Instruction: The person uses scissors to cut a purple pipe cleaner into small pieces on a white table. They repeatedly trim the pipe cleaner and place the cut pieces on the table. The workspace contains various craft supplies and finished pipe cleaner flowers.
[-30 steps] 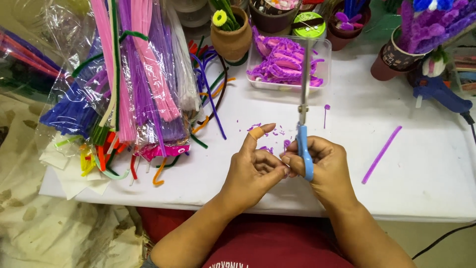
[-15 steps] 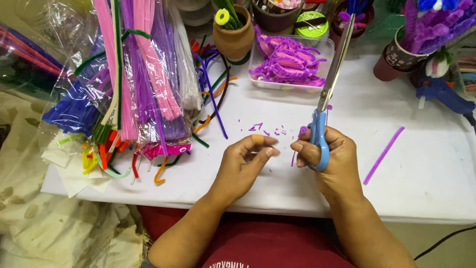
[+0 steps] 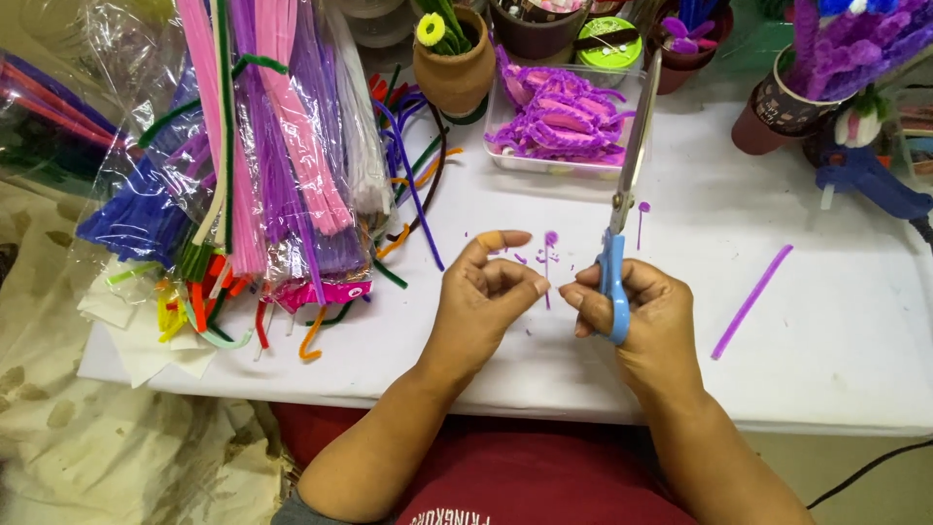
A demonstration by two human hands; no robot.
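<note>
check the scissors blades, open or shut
Shut: the scissors in the right hand show one closed silver strip pointing away, with no gap.

On the table (image 3: 836,321) we have our two hands near the front edge, the left hand (image 3: 481,301) just left of the right hand (image 3: 641,316), fingertips close together. The scissors (image 3: 622,209) sit in our right hand, blades pointing away from us toward the tray (image 3: 505,160) at the back. Small clippings (image 3: 546,243) lie on the table just behind our hands. Left of the tray stands a clay pot (image 3: 452,73); behind the tray sit more containers. A lone straight stem (image 3: 750,301) lies right of our right hand. Bagged bundles of stems (image 3: 272,165) fill the table's left side, loose stems (image 3: 413,185) between them and the tray. A cup (image 3: 773,112) stands at the back right, a glue gun (image 3: 865,175) just right of it.
</note>
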